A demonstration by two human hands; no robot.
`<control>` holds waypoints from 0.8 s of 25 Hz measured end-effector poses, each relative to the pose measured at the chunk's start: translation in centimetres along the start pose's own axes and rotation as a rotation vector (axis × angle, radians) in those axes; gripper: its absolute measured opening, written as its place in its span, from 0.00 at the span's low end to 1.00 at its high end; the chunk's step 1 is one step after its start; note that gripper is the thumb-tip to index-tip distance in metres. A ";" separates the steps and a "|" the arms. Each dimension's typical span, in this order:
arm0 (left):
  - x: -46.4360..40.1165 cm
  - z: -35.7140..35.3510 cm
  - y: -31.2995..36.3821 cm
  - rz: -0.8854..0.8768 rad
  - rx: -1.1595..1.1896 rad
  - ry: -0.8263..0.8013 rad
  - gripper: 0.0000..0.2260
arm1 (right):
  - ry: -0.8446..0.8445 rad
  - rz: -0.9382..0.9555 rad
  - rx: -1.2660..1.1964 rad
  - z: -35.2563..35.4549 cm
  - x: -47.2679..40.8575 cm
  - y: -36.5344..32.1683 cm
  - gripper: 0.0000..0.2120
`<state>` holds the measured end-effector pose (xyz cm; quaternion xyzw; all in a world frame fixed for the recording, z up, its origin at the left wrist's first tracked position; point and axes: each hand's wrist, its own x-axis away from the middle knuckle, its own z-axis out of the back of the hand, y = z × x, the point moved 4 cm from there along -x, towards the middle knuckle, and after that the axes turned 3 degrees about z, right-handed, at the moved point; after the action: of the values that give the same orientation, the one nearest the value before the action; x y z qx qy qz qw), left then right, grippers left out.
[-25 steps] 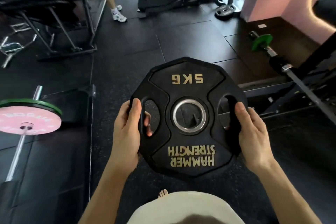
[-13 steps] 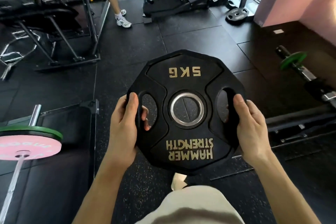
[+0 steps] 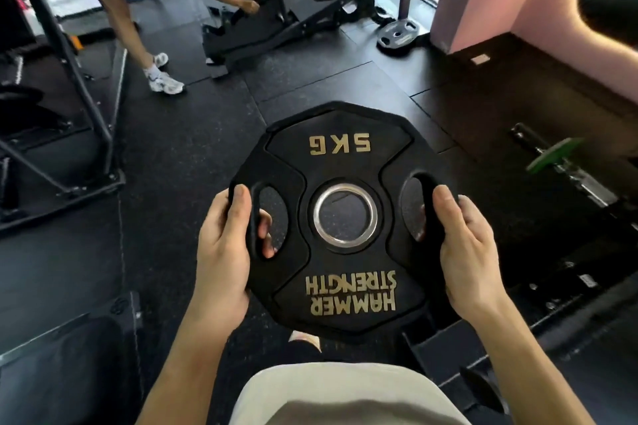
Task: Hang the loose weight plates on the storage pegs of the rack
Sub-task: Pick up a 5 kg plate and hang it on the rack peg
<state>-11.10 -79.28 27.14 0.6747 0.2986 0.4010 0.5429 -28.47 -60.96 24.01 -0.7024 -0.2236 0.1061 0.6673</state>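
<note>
Head | both hands [image 3: 224, 245] [image 3: 473, 252] grip plate [image 3: 345, 290] edges | floor [image 3: 193, 155] open ahead

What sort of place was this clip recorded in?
Almost certainly a gym's free-weight area. Both hands hold a black 5 KG Hammer Strength weight plate over dark rubber floor tiles; a barbell with a green plate lies at right, and more plates lie beside a plate-loaded machine behind.

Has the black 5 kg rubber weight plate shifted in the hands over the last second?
No. The black 5 kg rubber weight plate sits the same in the left hand and right hand; only the floor seams behind have slid.
</note>
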 end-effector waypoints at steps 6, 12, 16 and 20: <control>-20.8 -6.8 4.0 0.024 -0.068 -0.252 0.11 | 0.266 0.002 -0.012 -4.9 -14.7 -2.2 0.20; -35.8 -17.4 6.7 0.084 -0.110 -0.519 0.11 | 0.514 0.023 -0.088 -5.0 -26.4 -4.4 0.21; -44.1 -26.1 7.4 0.071 -0.134 -0.658 0.12 | 0.609 0.053 -0.110 -3.1 -35.6 -5.2 0.27; -51.6 -34.7 8.7 0.074 -0.165 -0.694 0.12 | 0.660 0.065 -0.119 -0.9 -45.0 -6.5 0.32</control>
<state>-67.18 -107.42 27.48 0.7349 0.0384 0.1901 0.6498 -68.70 -82.17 23.81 -0.7433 0.0213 -0.1189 0.6579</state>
